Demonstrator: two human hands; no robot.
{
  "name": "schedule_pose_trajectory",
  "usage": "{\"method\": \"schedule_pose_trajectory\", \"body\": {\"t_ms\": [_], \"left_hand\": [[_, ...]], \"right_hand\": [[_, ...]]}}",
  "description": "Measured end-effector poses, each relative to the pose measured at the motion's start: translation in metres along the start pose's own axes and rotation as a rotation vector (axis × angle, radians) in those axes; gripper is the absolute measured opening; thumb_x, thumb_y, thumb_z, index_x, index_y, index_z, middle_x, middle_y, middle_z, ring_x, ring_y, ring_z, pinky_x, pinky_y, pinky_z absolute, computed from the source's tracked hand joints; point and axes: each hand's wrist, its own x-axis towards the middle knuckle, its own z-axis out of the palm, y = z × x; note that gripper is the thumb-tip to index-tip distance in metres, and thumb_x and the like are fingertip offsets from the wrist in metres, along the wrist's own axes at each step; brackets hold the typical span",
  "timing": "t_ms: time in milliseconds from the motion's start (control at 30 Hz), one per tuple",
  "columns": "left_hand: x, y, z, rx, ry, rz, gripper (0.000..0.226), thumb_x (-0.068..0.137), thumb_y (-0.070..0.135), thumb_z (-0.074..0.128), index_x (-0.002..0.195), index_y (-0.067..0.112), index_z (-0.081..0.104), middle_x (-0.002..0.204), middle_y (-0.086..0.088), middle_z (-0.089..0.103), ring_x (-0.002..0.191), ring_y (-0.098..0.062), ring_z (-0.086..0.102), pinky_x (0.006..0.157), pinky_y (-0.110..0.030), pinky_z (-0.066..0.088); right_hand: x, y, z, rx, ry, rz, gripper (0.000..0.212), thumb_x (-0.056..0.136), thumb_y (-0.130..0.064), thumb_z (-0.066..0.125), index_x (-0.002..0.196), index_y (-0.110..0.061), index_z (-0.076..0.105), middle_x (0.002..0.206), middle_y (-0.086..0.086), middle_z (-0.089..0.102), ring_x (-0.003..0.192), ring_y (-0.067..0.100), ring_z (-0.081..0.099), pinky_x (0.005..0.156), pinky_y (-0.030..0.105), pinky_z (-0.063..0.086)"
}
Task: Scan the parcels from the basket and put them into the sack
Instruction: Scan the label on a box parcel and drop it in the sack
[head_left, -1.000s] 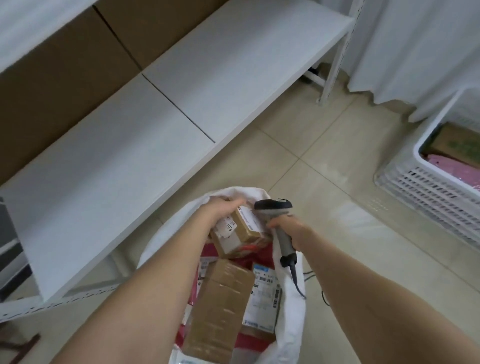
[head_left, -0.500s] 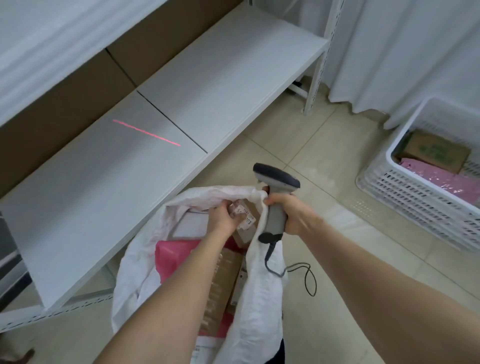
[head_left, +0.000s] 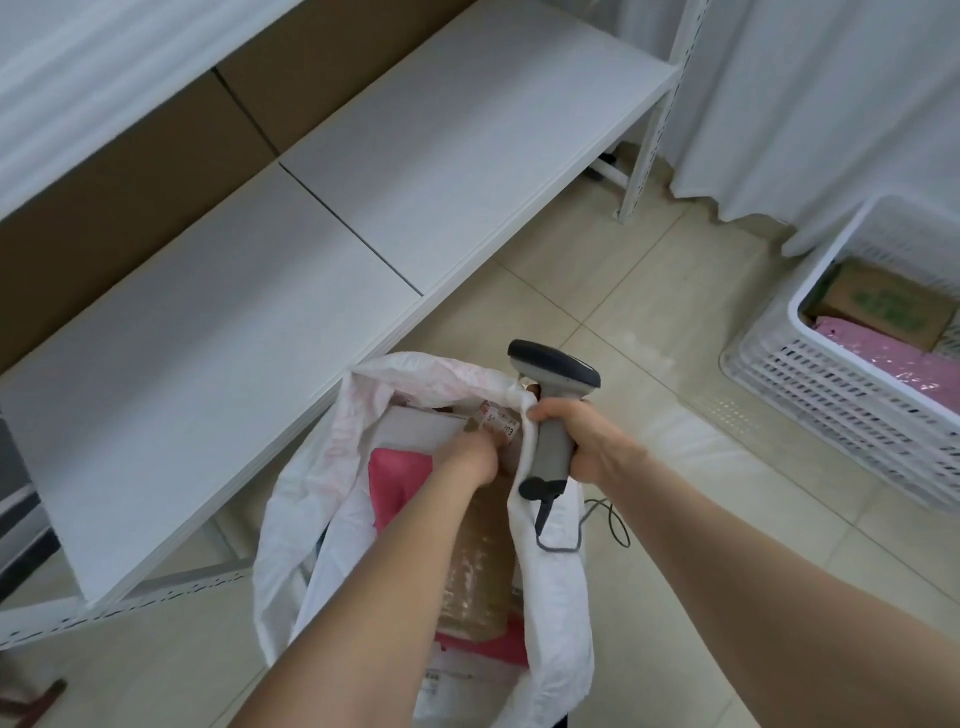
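Gripping parcel (head_left: 500, 423) in sack (head_left: 311, 467) under left fingers (head_left: 487, 446), right hand (head_left: 589, 441) holding scanner (head_left: 553, 371)

My scanner (head_left: 551, 447) is matt grey plastic. The sack (head_left: 332, 467) is crinkled white plastic; the parcel (head_left: 500, 427) is brown cardboard with a paper label. The basket (head_left: 831, 384) is white plastic lattice, the floor (head_left: 649, 291) glossy tile.

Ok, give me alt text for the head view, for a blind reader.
A person's left hand holds a small labelled parcel inside an open white sack of parcels, while the right hand grips a grey barcode scanner. A white basket with more parcels stands on the floor at right.
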Motion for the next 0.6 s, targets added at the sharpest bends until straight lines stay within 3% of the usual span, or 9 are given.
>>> {"method": "schedule_pose_trajectory", "body": {"t_ms": [100, 200, 267, 433, 600], "left_hand": [[-0.002, -0.014, 0.014, 0.029, -0.07, -0.048, 0.04, 0.096, 0.011, 0.042, 0.135, 0.02, 0.047, 0.131, -0.01, 0.053, 0.117, -0.028, 0.052, 0.1, -0.042, 0.044], [-0.012, -0.025, 0.024, 0.007, -0.139, -0.052, 0.047, 0.094, 0.009, 0.039, 0.139, 0.022, 0.046, 0.138, -0.01, 0.049, 0.121, -0.029, 0.051, 0.102, -0.043, 0.042], [-0.02, -0.023, 0.022, -0.048, -0.078, -0.049, 0.041, 0.096, 0.014, 0.041, 0.135, 0.022, 0.05, 0.133, -0.008, 0.053, 0.116, -0.027, 0.054, 0.098, -0.04, 0.046], [-0.037, -0.016, -0.002, -0.194, 0.039, -0.058, 0.024, 0.093, 0.02, 0.053, 0.116, 0.017, 0.06, 0.11, -0.006, 0.062, 0.093, -0.022, 0.059, 0.08, -0.034, 0.053], [-0.058, -0.009, -0.007, -0.186, 0.009, -0.032, 0.023, 0.093, 0.024, 0.053, 0.112, 0.016, 0.062, 0.109, -0.007, 0.063, 0.091, -0.021, 0.059, 0.072, -0.03, 0.047]], "right_hand": [[0.0, 0.0, 0.0, -0.031, 0.038, 0.026, 0.018, 0.08, -0.005, 0.065, 0.096, -0.011, 0.057, 0.092, 0.014, 0.06, 0.08, 0.025, 0.061, 0.064, 0.036, 0.055], [-0.001, -0.003, 0.002, -0.093, 0.107, 0.069, 0.029, 0.079, -0.006, 0.068, 0.104, -0.011, 0.053, 0.106, 0.018, 0.06, 0.098, 0.031, 0.061, 0.077, 0.044, 0.055], [-0.005, -0.005, 0.004, -0.124, 0.122, 0.066, 0.036, 0.078, -0.006, 0.068, 0.112, -0.007, 0.054, 0.111, 0.02, 0.06, 0.104, 0.034, 0.06, 0.081, 0.045, 0.054], [-0.019, -0.004, 0.004, -0.225, 0.134, -0.007, 0.035, 0.082, -0.006, 0.068, 0.113, -0.005, 0.054, 0.102, 0.017, 0.06, 0.086, 0.027, 0.06, 0.067, 0.036, 0.053], [-0.037, -0.002, -0.004, -0.259, 0.191, -0.005, 0.027, 0.084, -0.002, 0.066, 0.108, -0.008, 0.056, 0.087, 0.011, 0.06, 0.073, 0.022, 0.06, 0.056, 0.032, 0.048]]}}
